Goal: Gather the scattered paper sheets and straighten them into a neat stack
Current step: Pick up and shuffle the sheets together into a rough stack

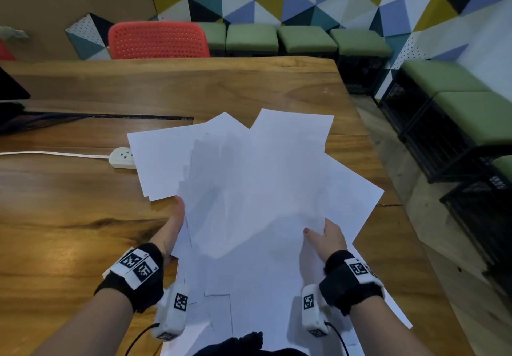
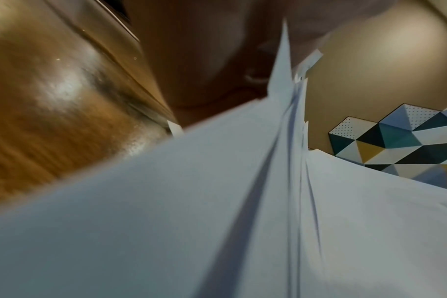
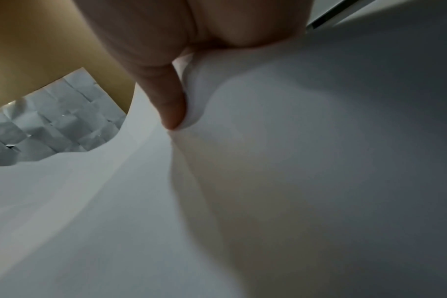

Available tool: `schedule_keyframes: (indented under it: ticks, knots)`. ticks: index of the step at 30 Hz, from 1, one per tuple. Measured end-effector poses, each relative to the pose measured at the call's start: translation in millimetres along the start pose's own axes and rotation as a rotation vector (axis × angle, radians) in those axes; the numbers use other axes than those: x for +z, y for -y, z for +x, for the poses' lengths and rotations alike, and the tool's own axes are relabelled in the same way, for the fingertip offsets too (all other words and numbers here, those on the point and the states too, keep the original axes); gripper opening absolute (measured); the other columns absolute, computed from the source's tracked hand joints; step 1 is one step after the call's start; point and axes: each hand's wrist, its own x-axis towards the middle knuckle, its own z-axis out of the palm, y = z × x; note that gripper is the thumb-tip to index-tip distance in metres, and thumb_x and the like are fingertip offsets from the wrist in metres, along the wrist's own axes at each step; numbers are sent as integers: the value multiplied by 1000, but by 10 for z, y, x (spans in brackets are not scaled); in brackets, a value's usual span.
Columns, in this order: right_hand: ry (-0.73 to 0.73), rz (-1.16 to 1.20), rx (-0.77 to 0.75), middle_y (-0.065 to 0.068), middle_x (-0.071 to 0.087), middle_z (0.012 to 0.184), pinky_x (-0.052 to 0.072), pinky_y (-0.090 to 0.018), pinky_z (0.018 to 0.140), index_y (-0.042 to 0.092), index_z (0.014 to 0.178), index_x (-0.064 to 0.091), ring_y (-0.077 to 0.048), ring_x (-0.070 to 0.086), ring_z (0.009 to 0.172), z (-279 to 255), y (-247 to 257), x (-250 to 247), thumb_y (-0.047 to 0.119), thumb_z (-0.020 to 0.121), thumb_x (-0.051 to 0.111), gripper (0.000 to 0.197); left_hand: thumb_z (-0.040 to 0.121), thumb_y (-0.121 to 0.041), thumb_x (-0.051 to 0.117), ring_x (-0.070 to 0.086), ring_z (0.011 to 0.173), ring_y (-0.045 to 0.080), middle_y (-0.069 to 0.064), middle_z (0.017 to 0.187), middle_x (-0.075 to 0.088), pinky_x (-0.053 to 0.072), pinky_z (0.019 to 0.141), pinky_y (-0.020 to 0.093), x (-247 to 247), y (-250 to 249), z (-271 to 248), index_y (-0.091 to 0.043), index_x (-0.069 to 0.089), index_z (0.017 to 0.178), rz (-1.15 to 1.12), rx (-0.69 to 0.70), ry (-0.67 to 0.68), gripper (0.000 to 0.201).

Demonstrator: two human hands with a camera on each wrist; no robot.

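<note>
Several white paper sheets (image 1: 257, 189) are fanned out unevenly and lifted over the wooden table (image 1: 69, 203), corners sticking out at different angles. My left hand (image 1: 173, 225) holds the bundle at its left edge, its fingers hidden beneath. In the left wrist view the sheet edges (image 2: 291, 141) run up into the palm (image 2: 204, 60). My right hand (image 1: 327, 236) pinches the lower right of the bundle, thumb on top and fingers underneath. The right wrist view shows that thumb (image 3: 168, 96) pressed on the curved paper (image 3: 293, 181). More sheets lie lower, near my body.
A white power strip (image 1: 122, 157) with its cable lies left of the sheets, partly covered by one corner. A dark screen (image 1: 11, 90) stands at the far left. A red chair (image 1: 158, 41) and green stools (image 1: 304, 40) sit beyond the table. The table's right edge drops to the floor.
</note>
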Motion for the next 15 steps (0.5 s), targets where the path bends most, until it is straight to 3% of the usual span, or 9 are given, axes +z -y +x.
schedule_keyframes:
  ticks: [2, 3, 4, 6, 7, 9, 11, 12, 15]
  knots:
    - [60, 37, 10, -10, 65, 103, 44, -29, 83, 7, 107, 61, -23, 58, 94, -5, 0, 2, 10, 85, 60, 23, 29, -76, 74, 54, 118, 26, 5, 132, 56, 39, 103, 40, 10, 17, 31, -20, 52, 126, 94, 34, 35, 114]
    - [116, 86, 25, -10, 67, 103, 47, -30, 82, 10, 101, 62, -25, 61, 95, -18, -3, 15, 9, 83, 62, 18, 27, -61, 85, 58, 112, 27, 10, 127, 60, 43, 100, 41, 18, 11, 34, -16, 56, 120, 110, 57, 58, 108]
    - [177, 148, 39, -9, 69, 100, 50, -29, 77, 14, 94, 63, -27, 63, 95, -54, 13, 33, 10, 82, 65, 12, 36, -44, 89, 59, 112, 32, 16, 125, 61, 43, 101, 44, -2, -5, 37, -11, 59, 118, 111, 52, 47, 94]
    - [200, 215, 54, 2, 67, 97, 50, -23, 73, 17, 94, 61, -23, 61, 100, -111, 39, 69, 15, 81, 68, 15, 59, -22, 79, 56, 116, 36, 21, 124, 60, 36, 108, 50, -4, -53, 10, -1, 60, 117, 103, 5, 1, 65]
    - [165, 215, 55, 4, 62, 106, 48, -25, 83, 15, 104, 57, -19, 55, 111, -116, 47, 84, 18, 80, 69, 27, 61, -21, 74, 55, 116, 35, 19, 122, 61, 34, 109, 50, -46, -39, 48, -2, 60, 117, 96, -8, -3, 61]
    - [128, 166, 63, -4, 46, 135, 33, -35, 104, 10, 130, 41, -18, 35, 132, -91, 37, 129, 24, 79, 70, 60, 59, -22, 70, 59, 109, 33, 18, 117, 63, 37, 107, 47, -32, -39, 57, -4, 60, 116, 112, 3, 14, 60]
    - [214, -8, 32, -9, 25, 152, 21, -36, 113, 7, 143, 21, -21, 21, 142, -83, 58, 195, 34, 80, 68, 83, 63, -15, 73, 62, 103, 31, 17, 114, 66, 42, 103, 44, 13, -41, 56, -6, 59, 114, 145, 47, 29, 53]
    - [262, -87, 16, -8, 22, 154, 19, -35, 114, 7, 145, 18, -22, 20, 142, -77, 80, 231, 40, 80, 66, 87, 64, -13, 74, 63, 102, 31, 15, 111, 68, 43, 101, 44, 33, -39, 54, -7, 61, 112, 157, 54, 33, 50]
    - [257, -8, 38, -2, 38, 141, 28, -35, 108, 9, 131, 37, -18, 34, 132, -54, 123, 286, 65, 70, 62, 87, 53, -13, 78, 66, 98, 27, 6, 99, 73, 45, 100, 44, 10, 9, 120, -11, 65, 103, 143, 86, 37, 52]
